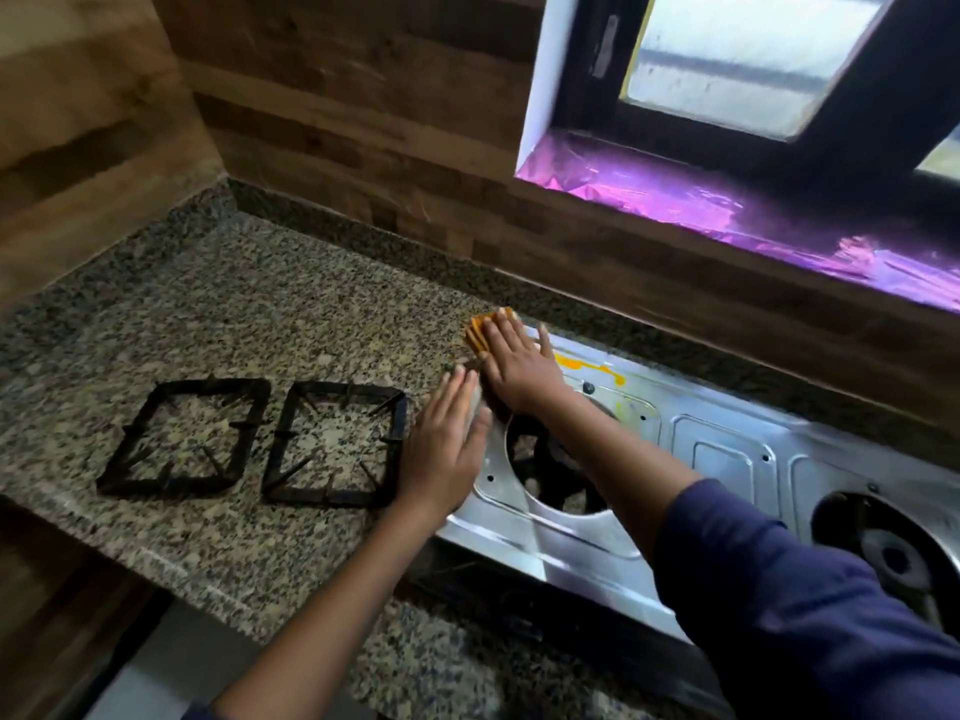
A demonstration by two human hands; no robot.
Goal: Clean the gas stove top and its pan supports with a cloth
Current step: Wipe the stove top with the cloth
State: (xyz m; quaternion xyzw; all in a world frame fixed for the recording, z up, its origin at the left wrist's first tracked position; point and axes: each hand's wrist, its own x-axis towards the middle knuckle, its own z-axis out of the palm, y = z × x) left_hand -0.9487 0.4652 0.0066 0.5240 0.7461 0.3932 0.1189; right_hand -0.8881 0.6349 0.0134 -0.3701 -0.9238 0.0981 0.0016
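Your right hand [511,363] is pressing flat, fingers straight, on the orange cloth [480,330] at the stove top [727,459] corner; your left hand [447,444] is resting open at its edge.

Left hand [447,444], right hand [514,363], both flat

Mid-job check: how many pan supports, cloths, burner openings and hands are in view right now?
Black square metal pan supports on the granite counter: 2
Orange folded cloth: 1
Round burner openings in the steel stove top: 2
Bare hands (left hand, right hand): 2
Total: 7
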